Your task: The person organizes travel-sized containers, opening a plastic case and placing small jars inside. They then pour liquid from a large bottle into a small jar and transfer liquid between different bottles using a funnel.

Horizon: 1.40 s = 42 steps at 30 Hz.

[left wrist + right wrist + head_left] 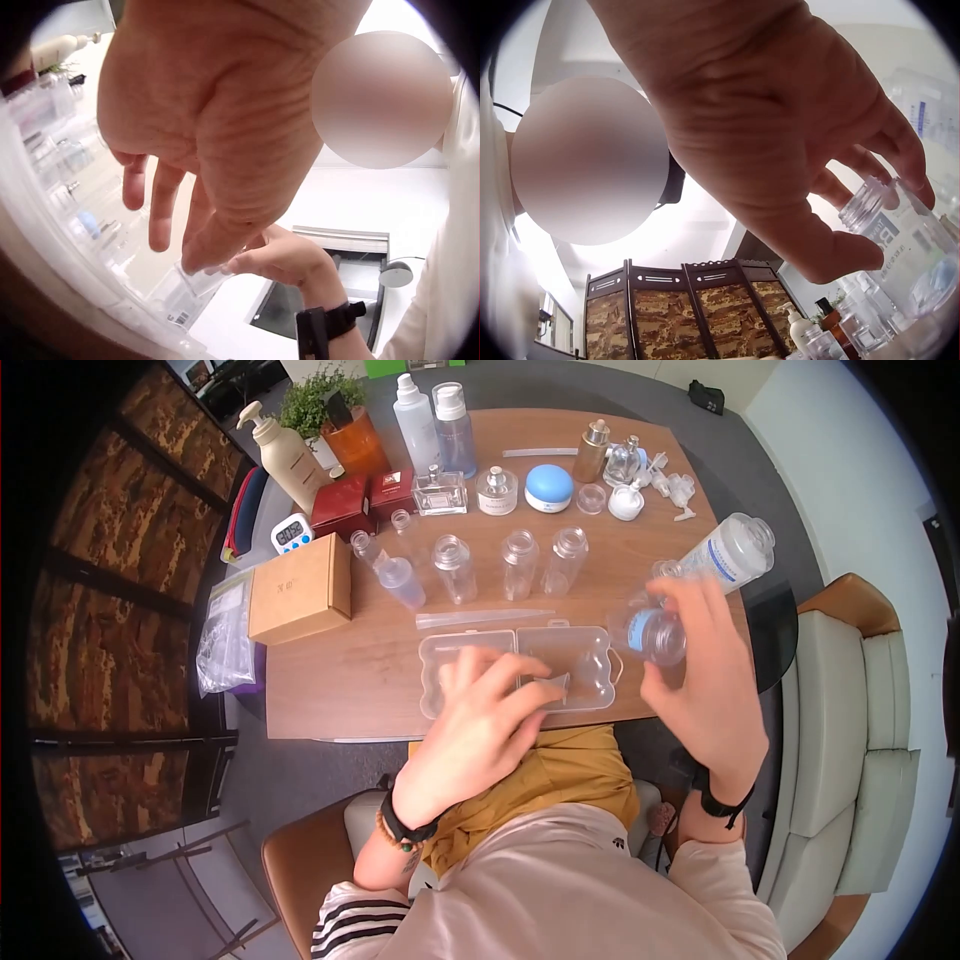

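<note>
In the head view my left hand (485, 710) hovers over a clear plastic case (455, 645), lid spread flat. Its fingers bend loosely, thumb apart from the index finger. A small clear piece (560, 685), funnel-like in outline, shows at the index fingertip inside the case. My right hand (710, 670), blurred, curves its thumb and fingers around a small clear bottle (660, 640) with a printed label. The right wrist view shows this bottle's (907, 251) threaded, uncapped neck, tilted, between thumb and fingers. In the left wrist view the left hand (202, 127) overlaps the right hand (281, 259).
Several small clear bottles (455, 575) stand beyond the case. A large clear bottle (735, 550) is at the right, and a cardboard box (300, 590) at the left. Perfume bottles (440, 490), a blue-lidded jar (548, 490) and pump bottles line the table's (350, 690) back.
</note>
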Each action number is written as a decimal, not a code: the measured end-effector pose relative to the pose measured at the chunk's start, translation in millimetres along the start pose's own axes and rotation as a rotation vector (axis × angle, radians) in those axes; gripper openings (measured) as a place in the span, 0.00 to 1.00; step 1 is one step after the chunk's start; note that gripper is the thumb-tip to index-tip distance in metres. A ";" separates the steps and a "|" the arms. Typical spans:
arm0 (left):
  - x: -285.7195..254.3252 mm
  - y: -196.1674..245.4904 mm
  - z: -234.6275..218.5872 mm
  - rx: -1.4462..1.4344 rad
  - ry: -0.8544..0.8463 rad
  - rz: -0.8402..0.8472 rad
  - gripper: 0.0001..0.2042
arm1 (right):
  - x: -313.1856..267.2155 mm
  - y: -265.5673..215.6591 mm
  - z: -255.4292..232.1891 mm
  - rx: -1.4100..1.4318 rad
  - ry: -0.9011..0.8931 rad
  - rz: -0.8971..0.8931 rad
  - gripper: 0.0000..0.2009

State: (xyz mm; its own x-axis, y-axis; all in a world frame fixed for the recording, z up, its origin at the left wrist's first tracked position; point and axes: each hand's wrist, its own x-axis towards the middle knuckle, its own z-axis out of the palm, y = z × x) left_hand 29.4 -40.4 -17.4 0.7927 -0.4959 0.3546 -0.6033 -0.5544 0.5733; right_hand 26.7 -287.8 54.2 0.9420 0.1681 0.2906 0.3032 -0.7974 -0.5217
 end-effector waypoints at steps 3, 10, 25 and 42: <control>15.7 3.2 6.3 -0.013 -0.099 0.046 0.17 | -21.9 13.7 7.6 0.064 -0.020 0.110 0.31; 27.9 2.3 18.6 0.077 -0.184 0.084 0.14 | -50.6 38.7 21.3 0.113 0.028 0.303 0.33; 31.2 -4.2 26.8 0.091 -0.198 0.065 0.10 | -57.2 63.9 34.7 0.129 0.154 0.312 0.33; -27.0 -37.3 -55.1 -0.114 0.310 -0.078 0.09 | -8.9 -15.1 72.8 0.357 0.001 -0.085 0.30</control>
State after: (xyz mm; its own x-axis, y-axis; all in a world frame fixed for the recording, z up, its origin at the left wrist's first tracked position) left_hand 35.2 30.4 -7.7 0.8354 -0.2189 0.5042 -0.5403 -0.4959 0.6799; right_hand 24.2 -235.1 1.1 0.9111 0.2243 0.3458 0.4118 -0.5284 -0.7424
